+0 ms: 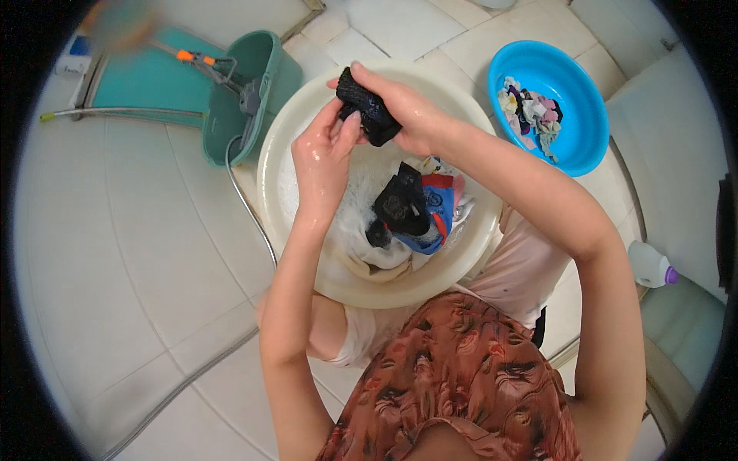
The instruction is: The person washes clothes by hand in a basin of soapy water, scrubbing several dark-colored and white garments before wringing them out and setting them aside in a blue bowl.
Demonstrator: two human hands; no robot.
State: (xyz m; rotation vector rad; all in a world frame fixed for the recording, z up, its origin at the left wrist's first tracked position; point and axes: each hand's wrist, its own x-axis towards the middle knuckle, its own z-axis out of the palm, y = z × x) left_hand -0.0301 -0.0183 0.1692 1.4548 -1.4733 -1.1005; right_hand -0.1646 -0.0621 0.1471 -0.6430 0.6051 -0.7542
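Observation:
A wet black knit garment, perhaps a sock [369,106], is held between both hands over the far part of a large cream plastic basin [271,230]. My left hand [326,147] grips its lower left edge with thumb and fingers. On its right side, my right hand [403,109] is wrapped around it, thumb at the top. Below the hands, in foamy water, lie a black cloth piece [400,201], a blue garment with red trim [435,213] and whitish fabric [380,253]. Some small pieces beside them are partly hidden.
At the right stands a blue basin [582,132] holding small crumpled clothes [533,112]. A green mop bucket [282,75] is at the upper left, with a metal hose [248,201] running past it. A bottle with a purple cap [648,265] stands far right.

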